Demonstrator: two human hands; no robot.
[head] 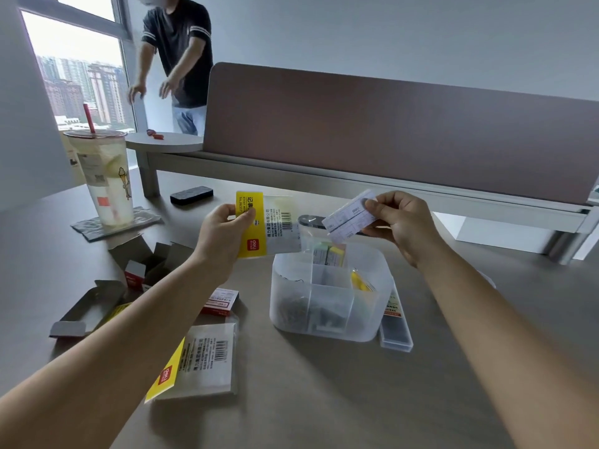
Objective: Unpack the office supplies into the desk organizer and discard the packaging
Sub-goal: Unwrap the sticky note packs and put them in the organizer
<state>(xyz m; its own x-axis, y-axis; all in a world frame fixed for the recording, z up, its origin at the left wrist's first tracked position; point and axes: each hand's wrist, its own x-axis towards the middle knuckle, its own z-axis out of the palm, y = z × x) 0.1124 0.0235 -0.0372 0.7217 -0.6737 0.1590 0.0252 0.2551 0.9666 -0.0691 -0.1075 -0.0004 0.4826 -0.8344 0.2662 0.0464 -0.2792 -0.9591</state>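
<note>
White label sheets, pinched in the right hand, sit directly above the back compartment of the organizer, long axis tilted. Left hand grips the emptied plastic packet, just left of the organizer on the counter.

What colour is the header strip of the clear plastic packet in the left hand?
Yellow, with a small red logo; the head view shows the clear plastic packet best.

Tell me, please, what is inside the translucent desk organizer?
The desk organizer holds green and yellow sticky notes at the back, a yellow item on the right, and dark small pieces in front; its frosted walls blur those.
</note>
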